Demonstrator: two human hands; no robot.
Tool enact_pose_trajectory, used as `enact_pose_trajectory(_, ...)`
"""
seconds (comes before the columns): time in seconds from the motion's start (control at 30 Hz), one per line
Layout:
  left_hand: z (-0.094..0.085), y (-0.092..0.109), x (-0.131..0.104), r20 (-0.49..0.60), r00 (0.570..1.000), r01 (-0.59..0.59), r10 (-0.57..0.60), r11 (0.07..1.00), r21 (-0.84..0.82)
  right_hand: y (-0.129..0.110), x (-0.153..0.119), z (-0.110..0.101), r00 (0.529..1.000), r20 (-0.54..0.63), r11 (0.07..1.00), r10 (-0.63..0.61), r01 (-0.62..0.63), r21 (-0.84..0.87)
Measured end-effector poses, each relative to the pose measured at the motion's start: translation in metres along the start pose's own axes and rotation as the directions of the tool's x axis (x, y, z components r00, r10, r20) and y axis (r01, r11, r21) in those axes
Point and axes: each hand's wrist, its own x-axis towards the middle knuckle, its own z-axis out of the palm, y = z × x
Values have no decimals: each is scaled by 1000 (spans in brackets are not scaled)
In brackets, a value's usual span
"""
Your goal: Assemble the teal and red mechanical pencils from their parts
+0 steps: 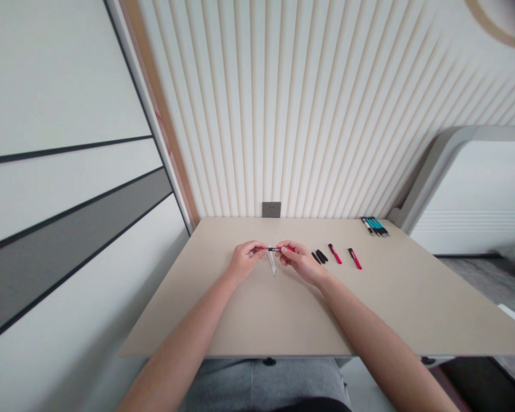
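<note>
My left hand (245, 258) and my right hand (301, 261) meet over the middle of the table, both with fingers closed. Between them a red and black pen (274, 249) lies level; the left fingertips pinch its black end, while the right fingers wrap its red part. Thin whitish pen refills (272, 264) rest on the table just below the pen. To the right of my right hand are several short black pen parts (321, 256). Farther right lie a red pen barrel with a black end (335, 254) and a second red barrel (355, 259), apart from each other.
A row of pens (375, 226), teal, black and white, lies at the table's back right corner. The beige table (283, 320) meets a ribbed wall with a dark socket (271, 209). A white cabinet (68, 274) stands left, a pale headboard (484, 189) right.
</note>
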Motion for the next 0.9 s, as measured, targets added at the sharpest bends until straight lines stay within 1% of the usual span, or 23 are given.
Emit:
enact_pose_trajectory(0.17,-1,3,0,5,1000,-29,29,999,24,-2,0,1,999,-33,1000,16,-16,-8)
enact_pose_trajectory(0.33,0,1,-1,-16,999,-39,39,999,3,-2,-1,1,999,-46,1000,1,-2,-22)
enact_pose_trajectory(0.4,0,3,-1,-20,1000,-20,19,999,-40,-1,0,0,999,-43,1000,-4,3,-19)
enact_pose_trajectory(0.57,1,9,-2,-11,1000,23,-27,971,-238,2,1,-2,1000,-26,1000,-11,11,4)
enact_pose_trajectory(0.63,0,10,-2,-19,999,29,-35,962,-272,3,2,-2,1000,-29,1000,-9,9,-1)
enact_pose_trajectory(0.77,-1,7,-2,-23,999,24,-31,971,-238,2,1,-2,999,-36,1000,-3,3,-10)
enact_pose_trajectory(0.83,-1,4,-2,-23,1000,-1,-3,986,-167,1,1,-1,999,-34,1000,-4,4,0)
enact_pose_trajectory(0.9,-1,2,-1,-9,999,-54,53,995,-80,0,0,-1,999,-34,1000,-6,6,11)
